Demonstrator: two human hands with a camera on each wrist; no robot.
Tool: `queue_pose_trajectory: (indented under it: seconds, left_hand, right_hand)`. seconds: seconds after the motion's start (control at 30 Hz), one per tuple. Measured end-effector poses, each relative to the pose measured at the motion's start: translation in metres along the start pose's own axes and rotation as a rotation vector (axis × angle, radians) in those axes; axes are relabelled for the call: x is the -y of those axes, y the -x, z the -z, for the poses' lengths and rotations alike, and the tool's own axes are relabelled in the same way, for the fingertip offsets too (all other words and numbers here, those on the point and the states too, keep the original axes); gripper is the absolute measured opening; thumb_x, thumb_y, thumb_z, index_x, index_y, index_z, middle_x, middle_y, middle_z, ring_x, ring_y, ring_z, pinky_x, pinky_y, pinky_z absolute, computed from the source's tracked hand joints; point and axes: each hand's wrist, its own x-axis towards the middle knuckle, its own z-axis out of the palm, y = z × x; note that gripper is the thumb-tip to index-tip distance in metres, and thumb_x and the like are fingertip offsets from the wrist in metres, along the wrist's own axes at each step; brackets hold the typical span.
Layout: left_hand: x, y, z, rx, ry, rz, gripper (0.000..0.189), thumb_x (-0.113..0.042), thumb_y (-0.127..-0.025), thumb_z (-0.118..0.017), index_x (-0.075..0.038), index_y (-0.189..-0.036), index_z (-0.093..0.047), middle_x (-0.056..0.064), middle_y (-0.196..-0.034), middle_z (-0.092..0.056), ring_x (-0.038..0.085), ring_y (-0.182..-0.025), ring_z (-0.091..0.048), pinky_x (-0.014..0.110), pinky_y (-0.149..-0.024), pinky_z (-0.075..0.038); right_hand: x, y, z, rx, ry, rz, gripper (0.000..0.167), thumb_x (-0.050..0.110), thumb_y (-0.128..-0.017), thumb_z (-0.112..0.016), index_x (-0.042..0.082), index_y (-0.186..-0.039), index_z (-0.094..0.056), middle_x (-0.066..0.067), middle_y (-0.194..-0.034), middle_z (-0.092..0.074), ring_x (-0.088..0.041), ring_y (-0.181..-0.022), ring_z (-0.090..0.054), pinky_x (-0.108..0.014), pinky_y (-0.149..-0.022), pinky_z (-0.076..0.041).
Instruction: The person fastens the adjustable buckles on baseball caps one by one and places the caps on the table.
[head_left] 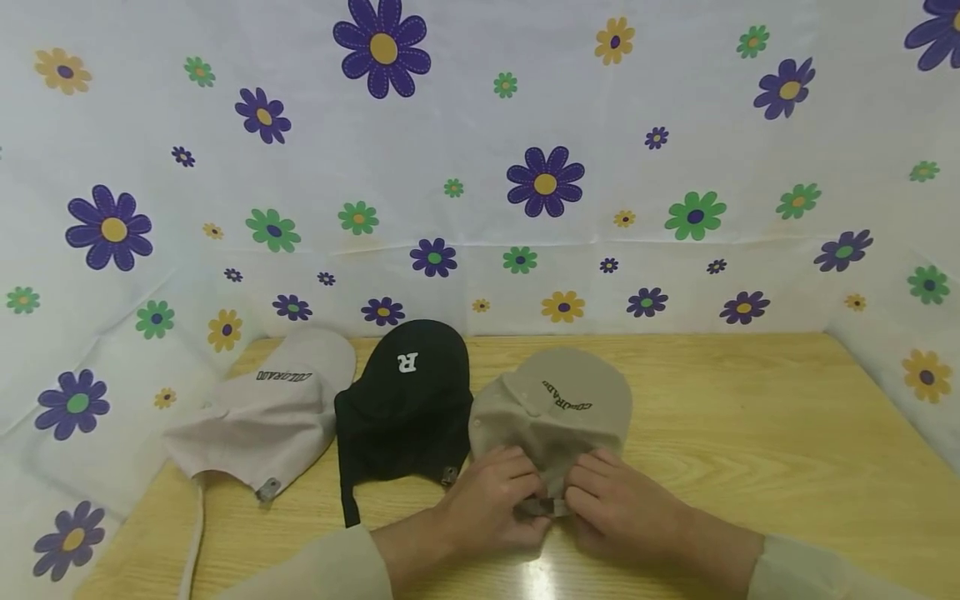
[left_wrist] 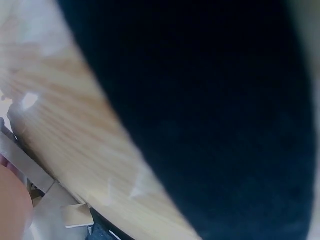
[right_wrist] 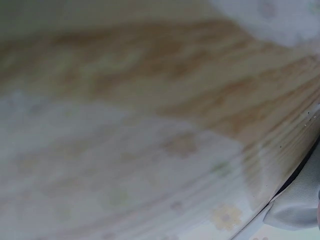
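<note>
A khaki baseball cap with dark COLORADO lettering lies on the wooden table, its back opening towards me. Both hands are at that opening. My left hand pinches one side of the back strap, near its metal buckle. From the other side, my right hand grips the strap with bent fingers. The fingertips stand close together, and the thumbs partly hide the strap. Just left of my left hand lies a black cap with a white R. In the left wrist view, a large dark blurred shape covers most of the picture.
A pale pinkish-grey COLORADO cap lies at the far left, its loose strap hanging towards the near side. The wooden table extends to the right. Behind it hangs a white cloth printed with flowers.
</note>
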Motion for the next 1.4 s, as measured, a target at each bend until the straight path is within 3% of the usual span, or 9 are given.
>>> queue_pose_trajectory:
  seconds: [0.4, 0.83, 1.07, 1.4]
  left_hand:
    - [-0.0011, -0.002, 0.0007, 0.016, -0.008, 0.015, 0.017, -0.027, -0.07, -0.082, -0.021, -0.075, -0.067, -0.013, -0.079, -0.061, 0.003, -0.076, -0.054, 0.016, -0.073, -0.043]
    - [-0.002, -0.0025, 0.0011, 0.002, -0.056, -0.014, 0.017, -0.026, -0.068, -0.081, -0.019, -0.075, -0.067, -0.012, -0.079, -0.06, 0.005, -0.078, -0.055, 0.019, -0.074, -0.046]
    - [-0.0036, -0.003, 0.0004, 0.004, -0.06, 0.01, 0.018, -0.026, -0.067, -0.081, -0.018, -0.076, -0.067, -0.012, -0.08, -0.06, 0.006, -0.08, -0.054, 0.02, -0.073, -0.044]
    - [-0.003, -0.0031, 0.0013, 0.014, -0.054, 0.013, 0.018, -0.026, -0.068, -0.081, -0.019, -0.076, -0.067, -0.012, -0.08, -0.061, 0.005, -0.08, -0.054, 0.02, -0.075, -0.044]
  right_hand:
    - [-0.002, 0.0019, 0.0013, -0.004, 0.004, -0.004, 0.021, 0.013, -0.067, -0.071, 0.015, -0.079, -0.053, 0.006, -0.088, -0.055, -0.015, -0.083, -0.052, -0.03, -0.082, -0.042]
    - [-0.0019, 0.0021, 0.0032, 0.006, 0.014, -0.022, 0.022, 0.014, -0.066, -0.071, 0.016, -0.077, -0.052, 0.006, -0.088, -0.055, -0.014, -0.082, -0.051, -0.029, -0.081, -0.041]
    - [-0.0032, 0.0057, 0.0055, 0.058, 0.042, -0.041, 0.024, 0.017, -0.064, -0.07, 0.017, -0.078, -0.05, 0.007, -0.087, -0.054, -0.013, -0.082, -0.049, -0.028, -0.08, -0.039]
    - [-0.0043, 0.0067, 0.0031, 0.044, 0.071, 0.003, 0.022, 0.02, -0.066, -0.069, 0.017, -0.079, -0.052, 0.006, -0.087, -0.057, -0.014, -0.082, -0.052, -0.029, -0.082, -0.041]
